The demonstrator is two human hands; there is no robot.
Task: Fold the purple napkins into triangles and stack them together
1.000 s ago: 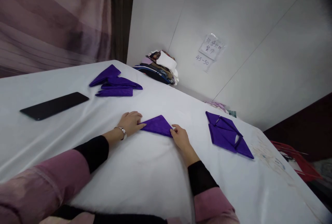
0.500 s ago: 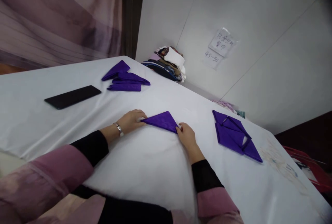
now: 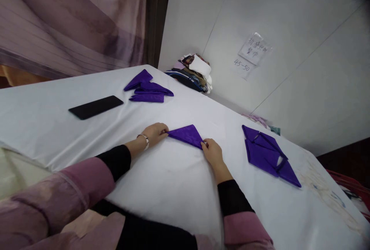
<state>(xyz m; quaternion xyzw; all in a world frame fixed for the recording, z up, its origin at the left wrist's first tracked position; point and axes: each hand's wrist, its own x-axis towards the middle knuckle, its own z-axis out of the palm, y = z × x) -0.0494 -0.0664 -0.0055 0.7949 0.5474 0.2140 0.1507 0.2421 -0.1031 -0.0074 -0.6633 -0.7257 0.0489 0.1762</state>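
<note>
A purple cloth napkin (image 3: 187, 135), folded into a flat triangle, lies on the white tablecloth (image 3: 170, 188) in front of me. My left hand (image 3: 156, 133) pinches its left corner, with a silver bracelet at the wrist. At the opposite corner, my right hand (image 3: 212, 151) grips the cloth between thumb and fingers. The triangle's peak points away from me and its long folded edge faces my body.
Several folded purple napkins (image 3: 148, 88) lie at the back left, beside a black flat slab (image 3: 96, 107). More folded purple napkins (image 3: 268, 153) overlap on the right. Beyond the table's far edge is a clothes pile (image 3: 192, 72); a handwritten sign (image 3: 254, 49) hangs on the wall.
The whole view has shifted a little, so things appear slightly farther right. Both hands keep their hold on the triangular napkin, whose shape looks unchanged.
</note>
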